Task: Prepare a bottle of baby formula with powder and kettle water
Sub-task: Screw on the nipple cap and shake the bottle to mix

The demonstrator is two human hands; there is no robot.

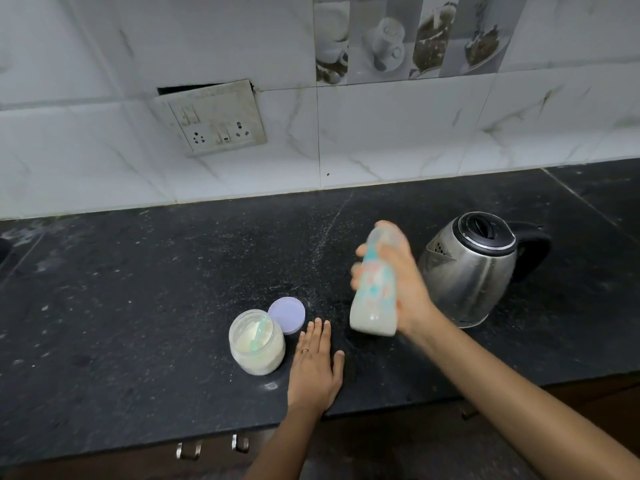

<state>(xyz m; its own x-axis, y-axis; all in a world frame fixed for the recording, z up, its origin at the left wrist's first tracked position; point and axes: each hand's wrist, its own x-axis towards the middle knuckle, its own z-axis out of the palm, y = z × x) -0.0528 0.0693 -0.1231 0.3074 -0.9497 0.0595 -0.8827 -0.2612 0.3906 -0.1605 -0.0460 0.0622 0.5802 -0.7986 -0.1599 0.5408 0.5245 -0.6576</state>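
My right hand grips a baby bottle above the black counter; the bottle is blurred, tilted a little, and holds milky white liquid in its lower part. My left hand lies flat on the counter, fingers apart, holding nothing, just right of an open jar of white powder with a pale green scoop standing in it. The jar's lilac lid lies on the counter behind it. A steel kettle with a black lid and handle stands to the right of the bottle.
The black stone counter runs to a white tiled wall with a loose socket plate. The counter's front edge is near me, with drawer handles below it. Powder specks dot the surface around the jar.
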